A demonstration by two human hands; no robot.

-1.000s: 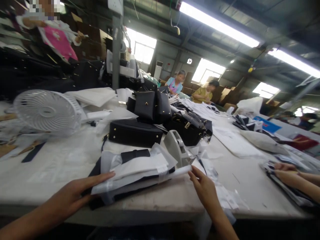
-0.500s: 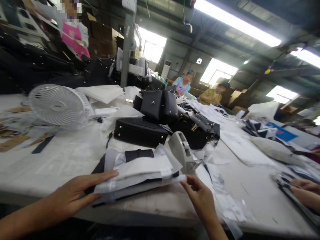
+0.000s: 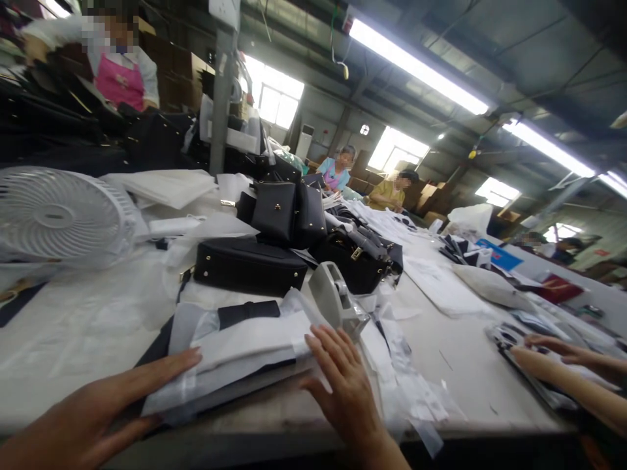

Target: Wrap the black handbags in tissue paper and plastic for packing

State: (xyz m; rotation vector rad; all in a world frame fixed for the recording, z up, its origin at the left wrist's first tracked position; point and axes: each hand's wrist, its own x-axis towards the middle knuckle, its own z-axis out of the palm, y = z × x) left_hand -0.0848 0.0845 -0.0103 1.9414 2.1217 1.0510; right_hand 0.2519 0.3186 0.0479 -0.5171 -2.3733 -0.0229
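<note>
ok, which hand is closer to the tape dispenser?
Right. The right hand lies flat on the right end of the wrapped bundle, just in front of the tape dispenser and close to its base. The left hand rests at the bundle's far left end.

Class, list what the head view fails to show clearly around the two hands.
Head view: black item mostly covered by white wrapping paper under left hand and right hand; kind unclear.
Head view: white fan cut by left edge.
Head view: co-worker's hand blurred; what it touches unclear.
</note>
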